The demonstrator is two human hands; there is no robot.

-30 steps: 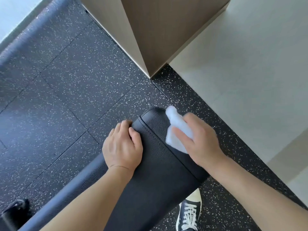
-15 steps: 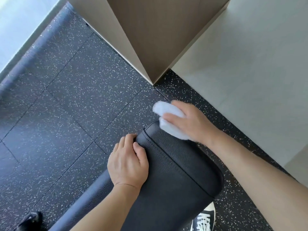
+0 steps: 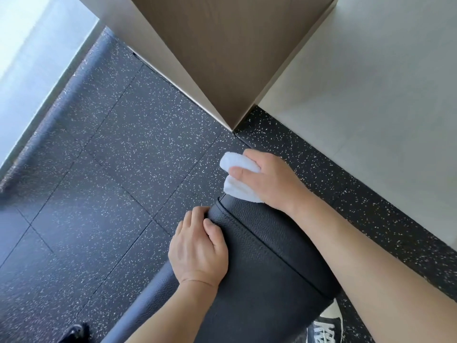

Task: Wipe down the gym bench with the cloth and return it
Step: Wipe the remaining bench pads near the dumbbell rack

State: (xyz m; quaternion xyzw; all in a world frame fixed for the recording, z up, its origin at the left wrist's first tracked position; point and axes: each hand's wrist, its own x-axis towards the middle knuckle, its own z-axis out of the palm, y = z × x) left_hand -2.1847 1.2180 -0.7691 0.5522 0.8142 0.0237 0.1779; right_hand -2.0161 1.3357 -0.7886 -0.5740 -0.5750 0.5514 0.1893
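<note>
Right hand [image 3: 268,180] curled round a folded white cloth [image 3: 237,178], thumb laid across the top of it and the remaining fingers wrapped over its far side, most of them hidden behind the cloth. Cloth bulging out to the left of that hand past the thumb, its lower edge touching the rounded far end of the black gym bench [image 3: 267,246] directly beneath the hand. Left hand [image 3: 197,251] nearer the body and to the left of the right hand, well apart from the cloth, gripping the bench's left edge: thumb lying on the padded top beside the stitched seam, fingers bent down over the side with their tips out of sight. Bench pad stretching from under both hands back toward the body, textured black with a seam running along it. Beyond and to the left of the hands, dark speckled rubber floor [image 3: 118,169] laid in square tiles. Just past the right hand, the corner of a wood-faced column [image 3: 222,58] meeting the floor; to that hand's right, a pale smooth floor area [image 3: 383,95]. Below the right forearm, beside the bench, a black-and-white laced sneaker [image 3: 327,329].
</note>
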